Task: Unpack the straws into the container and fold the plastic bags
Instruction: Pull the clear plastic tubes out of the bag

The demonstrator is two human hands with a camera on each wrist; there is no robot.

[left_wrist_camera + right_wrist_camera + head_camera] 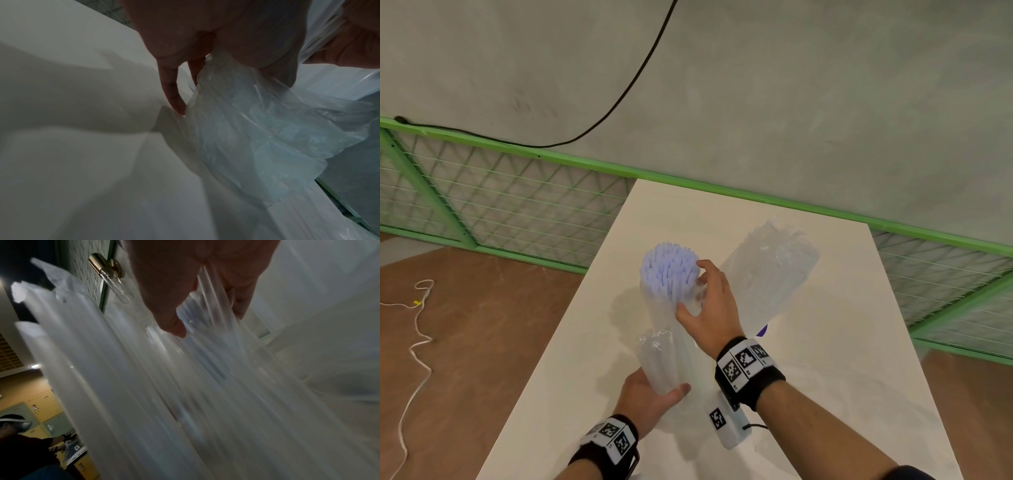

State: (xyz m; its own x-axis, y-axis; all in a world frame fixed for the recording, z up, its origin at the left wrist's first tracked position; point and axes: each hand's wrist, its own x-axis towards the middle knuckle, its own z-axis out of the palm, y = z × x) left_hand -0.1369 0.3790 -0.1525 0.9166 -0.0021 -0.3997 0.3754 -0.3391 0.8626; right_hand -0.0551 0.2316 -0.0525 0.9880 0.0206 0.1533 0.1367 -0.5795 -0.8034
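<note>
I am holding the straw bundle (669, 274) over the table (825, 342): my left grip (650, 401) is grasping its bagged base, my right grip (712, 308) is clasping its top. I am judging the straws light, slick and loose, best encircled low.

clear glossy plastic bag (664, 363), translucent plastic straws (669, 270), matt white table (825, 359), green metal mesh fence (517, 198).

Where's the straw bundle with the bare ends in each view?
Head: straw bundle at centre, right grip at its top.
Left wrist: cannot tell; left grip holds a crumpled bag.
Right wrist: fills the centre, diagonal.
Shared landmark: white table, left half of left wrist view.
</note>
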